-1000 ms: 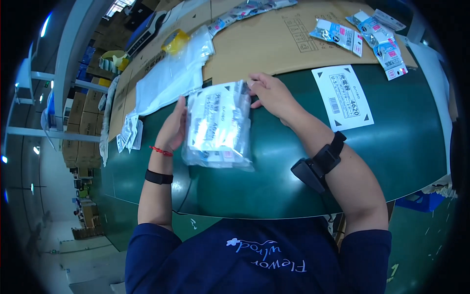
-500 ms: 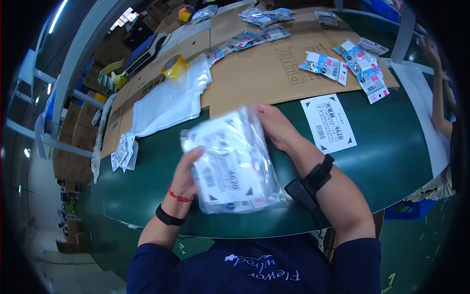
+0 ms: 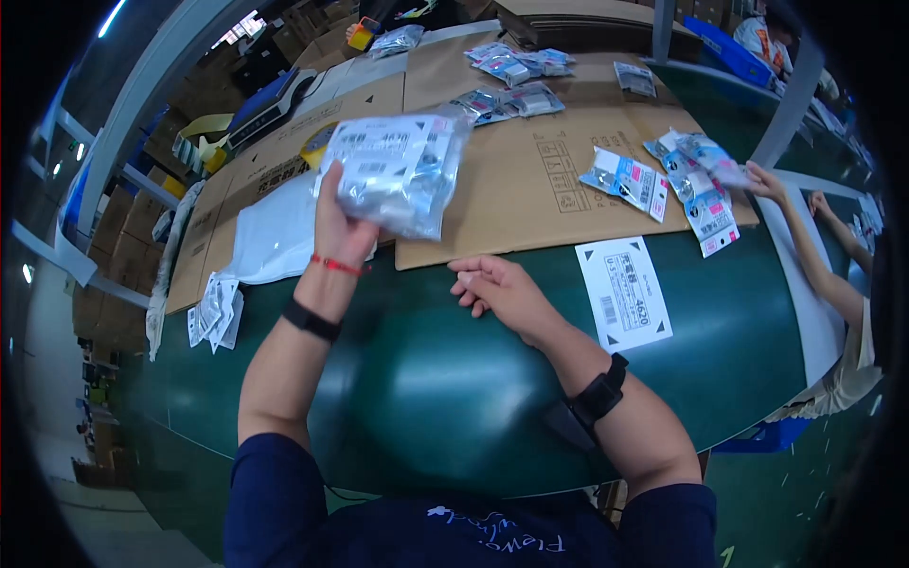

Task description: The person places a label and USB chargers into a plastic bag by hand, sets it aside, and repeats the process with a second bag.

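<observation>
My left hand (image 3: 343, 227) grips a filled clear plastic bag (image 3: 402, 180) with a white printed sheet showing through its top. The bag is lifted over the flattened cardboard (image 3: 492, 204), near a yellow tape roll (image 3: 316, 147) it partly hides. Above the green tabletop (image 3: 454, 379), my right hand (image 3: 502, 293) has its fingers loosely bent and apart, with nothing in them. To its right lies a white printed label sheet (image 3: 625, 293). A stack of flat clear bags (image 3: 275, 232) rests left of my left forearm.
Several blue-and-white blister packs (image 3: 625, 182) lie on the cardboard at right, more at the back (image 3: 516, 62). A co-worker's hand (image 3: 765, 183) holds a pack at the right. Small tags (image 3: 216, 310) sit at the left edge. A metal post (image 3: 793, 109) stands at far right.
The filled bag has moved up and away to the left in my left hand. My right hand has let go of it and come nearer. A co-worker's hand has reached the packs.
</observation>
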`<action>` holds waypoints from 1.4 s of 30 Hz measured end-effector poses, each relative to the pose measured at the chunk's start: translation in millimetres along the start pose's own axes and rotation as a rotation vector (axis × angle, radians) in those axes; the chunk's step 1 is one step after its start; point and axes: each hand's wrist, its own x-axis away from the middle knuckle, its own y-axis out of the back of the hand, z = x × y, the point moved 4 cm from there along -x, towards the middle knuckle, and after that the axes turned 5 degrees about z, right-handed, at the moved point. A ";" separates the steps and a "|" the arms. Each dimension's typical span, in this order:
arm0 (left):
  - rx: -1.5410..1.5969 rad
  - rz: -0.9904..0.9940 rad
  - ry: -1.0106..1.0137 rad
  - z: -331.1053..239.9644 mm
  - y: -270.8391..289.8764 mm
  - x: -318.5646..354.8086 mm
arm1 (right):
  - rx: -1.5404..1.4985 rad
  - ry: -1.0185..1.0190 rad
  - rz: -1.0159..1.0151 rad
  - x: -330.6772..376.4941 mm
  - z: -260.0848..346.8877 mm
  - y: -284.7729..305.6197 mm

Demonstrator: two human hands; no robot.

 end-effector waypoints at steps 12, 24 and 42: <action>-0.061 -0.095 -0.270 80.1 -2.7 -189.9 | 0.077 -0.019 0.070 -2.6 -3.0 -7.1; -1.247 -0.001 -0.715 31.8 -58.0 -130.8 | 0.157 -0.002 0.063 -1.5 1.9 -0.8; -1.392 -0.302 -0.485 -90.7 98.8 -91.5 | 0.267 -0.014 0.056 2.7 6.3 -6.9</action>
